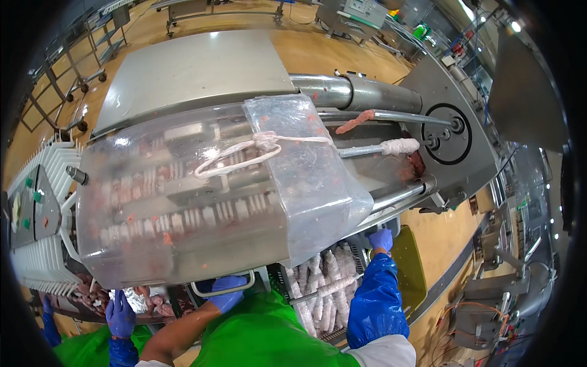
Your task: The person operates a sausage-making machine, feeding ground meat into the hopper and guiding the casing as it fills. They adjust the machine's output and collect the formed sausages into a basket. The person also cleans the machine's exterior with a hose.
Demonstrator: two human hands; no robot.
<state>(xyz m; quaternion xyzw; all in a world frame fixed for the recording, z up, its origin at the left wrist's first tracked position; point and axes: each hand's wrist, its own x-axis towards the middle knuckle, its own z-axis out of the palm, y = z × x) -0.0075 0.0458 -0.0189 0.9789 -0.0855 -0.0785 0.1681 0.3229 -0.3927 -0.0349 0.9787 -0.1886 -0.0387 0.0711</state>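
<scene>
Left hand (227,299), blue-violet glove, is at the handle (241,289), a shiny bent metal bar along the lower edge of the wet, translucent, meat-flecked cover (183,244); can't tell if fingers are closed on it. Right hand (380,239), same glove, is at a grey rim (391,224) below the machine, grip unclear, just beyond white, crinkled tubes (330,268) packed lengthwise in a dark crate (278,283).

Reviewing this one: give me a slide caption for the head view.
Gloved left hand at a metal handle, gloved right hand beyond a crate of pale rolls, beside a translucent machine cover.
</scene>
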